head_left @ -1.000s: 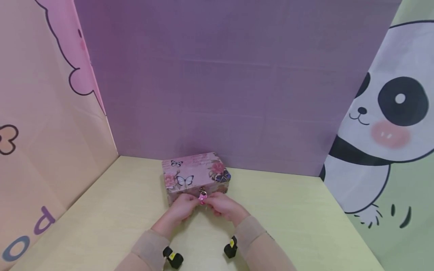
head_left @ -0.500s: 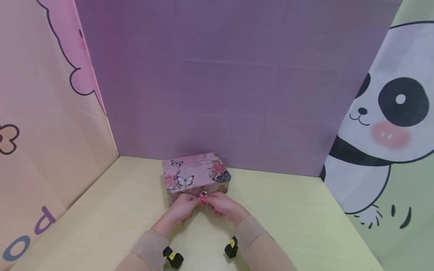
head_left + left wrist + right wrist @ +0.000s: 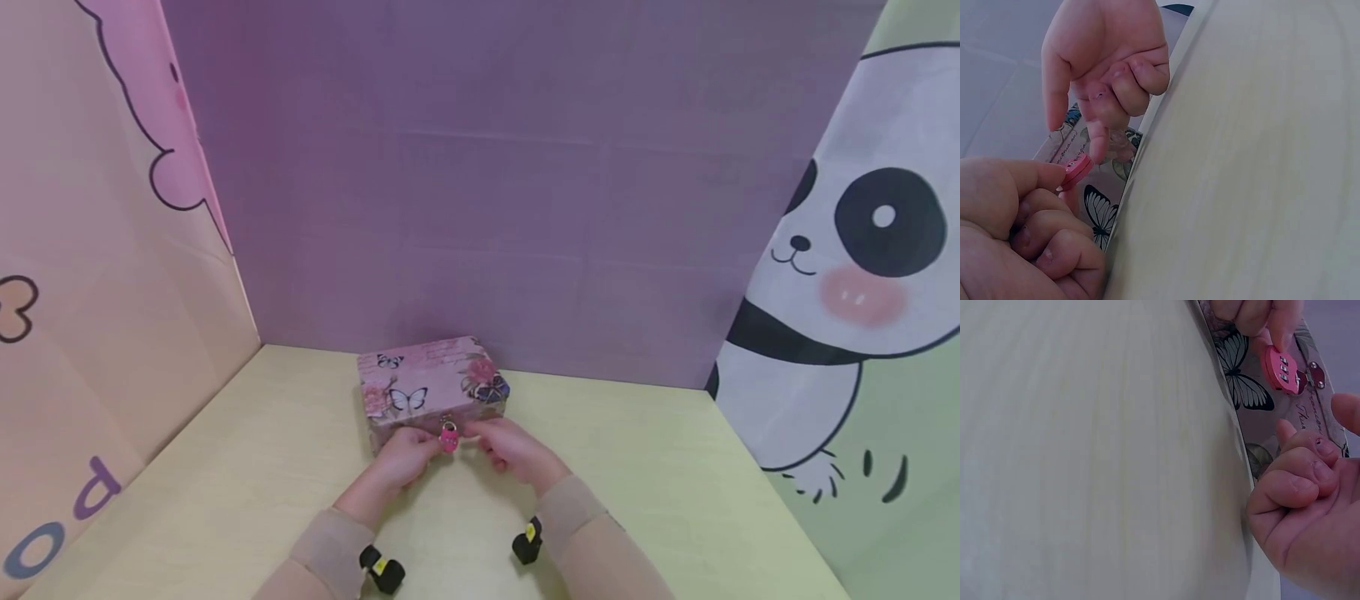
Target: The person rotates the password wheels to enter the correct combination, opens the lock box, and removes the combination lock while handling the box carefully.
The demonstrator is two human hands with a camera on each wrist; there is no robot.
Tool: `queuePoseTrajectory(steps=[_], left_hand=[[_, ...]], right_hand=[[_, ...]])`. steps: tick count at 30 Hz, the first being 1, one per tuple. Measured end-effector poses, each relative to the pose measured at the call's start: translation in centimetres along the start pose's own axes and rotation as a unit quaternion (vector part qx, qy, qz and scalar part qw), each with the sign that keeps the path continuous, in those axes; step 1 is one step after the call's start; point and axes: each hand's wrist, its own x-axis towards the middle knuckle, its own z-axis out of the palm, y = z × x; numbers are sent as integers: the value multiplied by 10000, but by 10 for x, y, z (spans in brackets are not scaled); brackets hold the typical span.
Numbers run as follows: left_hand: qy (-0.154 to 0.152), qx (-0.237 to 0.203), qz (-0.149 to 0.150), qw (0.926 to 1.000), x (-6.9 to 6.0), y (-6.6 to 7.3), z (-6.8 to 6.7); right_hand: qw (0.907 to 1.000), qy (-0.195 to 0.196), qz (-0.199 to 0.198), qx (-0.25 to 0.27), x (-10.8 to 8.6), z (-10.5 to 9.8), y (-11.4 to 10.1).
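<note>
A pink box with butterflies and roses (image 3: pixel 423 379) stands on the table, its lid down. From the metal clasp (image 3: pixel 1315 375) on its front hangs a pink padlock (image 3: pixel 449 438) with several number dials, also plain in the right wrist view (image 3: pixel 1281 372). My left hand (image 3: pixel 405 457) pinches the padlock's side between thumb and index finger. Just to the right of the padlock is my right hand (image 3: pixel 519 451), holding nothing. In the right wrist view that hand (image 3: pixel 1313 500) has its thumb and index finger spread apart, the other fingers curled.
The pale wooden table (image 3: pixel 637 467) runs out on both sides of the box and in front of it. A purple cloth wall (image 3: pixel 487 208) rises behind, with printed cloths at left and right, the right one showing a panda (image 3: pixel 862 125). Black devices sit at both wrists.
My right hand has let go of the padlock and moved a little to the right, its thumb and index finger now apart. My left hand has stayed in place on the padlock.
</note>
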Motion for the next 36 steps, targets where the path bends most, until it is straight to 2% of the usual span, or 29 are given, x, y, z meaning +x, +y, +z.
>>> queuePoseTrajectory(steps=[11, 20, 29, 36], left_hand=[[-61, -6, -14, 10000, -1, 0, 0], [-58, 34, -34, 10000, -1, 1, 0], [-118, 12, -24, 9999, -1, 0, -2], [-126, 13, -62, 9999, 0, 0, -2]], right_hand=[[9990, 255, -325, -165, -5, -3, -4], [9983, 107, -543, -193, 1, -1, 0], [9967, -104, -693, -412, 3, 10, -1], [9978, -211, -617, -150, 5, 18, 1]])
